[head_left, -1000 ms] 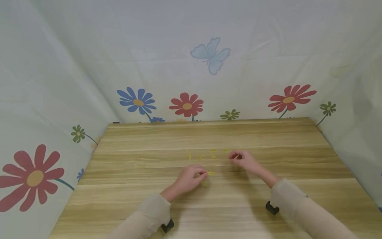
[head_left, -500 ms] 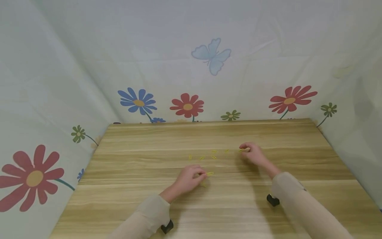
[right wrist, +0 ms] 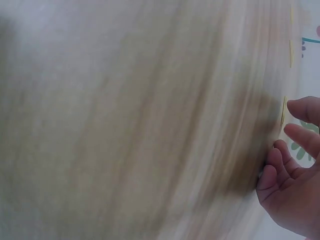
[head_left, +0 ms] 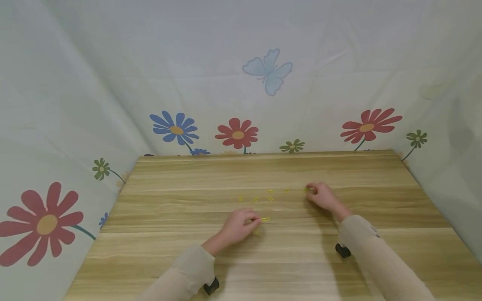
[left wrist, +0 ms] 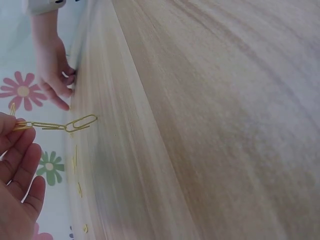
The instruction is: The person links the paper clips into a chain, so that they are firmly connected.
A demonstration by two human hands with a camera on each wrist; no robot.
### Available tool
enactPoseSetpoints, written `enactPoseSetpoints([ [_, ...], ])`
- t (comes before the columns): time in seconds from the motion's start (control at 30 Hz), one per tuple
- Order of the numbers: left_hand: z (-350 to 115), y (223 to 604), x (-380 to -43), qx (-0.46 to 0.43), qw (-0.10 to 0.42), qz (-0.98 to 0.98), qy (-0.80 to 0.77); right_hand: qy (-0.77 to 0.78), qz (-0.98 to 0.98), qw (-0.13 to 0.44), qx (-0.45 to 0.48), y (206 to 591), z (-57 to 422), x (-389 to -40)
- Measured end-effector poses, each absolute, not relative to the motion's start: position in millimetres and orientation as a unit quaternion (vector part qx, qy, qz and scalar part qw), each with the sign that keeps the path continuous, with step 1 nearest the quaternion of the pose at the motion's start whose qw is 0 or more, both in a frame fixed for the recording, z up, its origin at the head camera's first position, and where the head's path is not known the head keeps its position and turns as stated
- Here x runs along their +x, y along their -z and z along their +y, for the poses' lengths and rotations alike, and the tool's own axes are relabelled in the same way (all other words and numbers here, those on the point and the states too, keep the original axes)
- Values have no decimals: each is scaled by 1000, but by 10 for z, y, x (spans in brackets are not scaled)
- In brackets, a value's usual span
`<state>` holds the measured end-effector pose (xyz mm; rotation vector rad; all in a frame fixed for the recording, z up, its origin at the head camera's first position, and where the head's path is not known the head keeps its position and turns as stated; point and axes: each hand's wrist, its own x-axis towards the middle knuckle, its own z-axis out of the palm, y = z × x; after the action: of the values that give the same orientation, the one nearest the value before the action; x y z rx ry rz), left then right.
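Observation:
My left hand pinches a short chain of linked yellow paper clips between thumb and forefinger, above the table. One end of it sticks out past the fingertips to the right, and another part hangs below the hand. Farther back, my right hand is down at a single yellow paper clip lying on the wood. In the right wrist view its thumb and forefinger stand apart at that clip, with a gap between them; the other fingers are curled in.
Several loose yellow paper clips lie spread on the wooden table between and beyond the hands. A white cloth printed with flowers and a butterfly hangs behind the table's far edge and along both sides.
My right hand has moved right and slightly away, to the rightmost loose paper clip. The left hand keeps its place with the chain.

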<state>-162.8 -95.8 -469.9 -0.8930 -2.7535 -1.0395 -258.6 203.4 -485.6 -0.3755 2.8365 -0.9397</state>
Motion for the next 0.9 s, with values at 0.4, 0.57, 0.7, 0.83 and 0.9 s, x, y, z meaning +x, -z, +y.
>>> enactPoseSetpoints([
  [0.4,-946,4720,-1626,-287,34,-896,336,286,948,56,-125,4887,2060,-2528],
  [0.57,-945,4726,-1621,-287,38,-898,332,282,949,54,-133,4905,2054,-2503],
  [0.7,-943,4723,-1616,-288,39,-898,331,280,948,55,-142,4909,2035,-2492],
  [0.83,-941,4717,-1613,-287,36,-899,330,286,945,63,-149,4904,2012,-2494],
  [0.9,-940,4717,-1614,-287,35,-899,328,292,942,63,-153,4904,2005,-2506],
])
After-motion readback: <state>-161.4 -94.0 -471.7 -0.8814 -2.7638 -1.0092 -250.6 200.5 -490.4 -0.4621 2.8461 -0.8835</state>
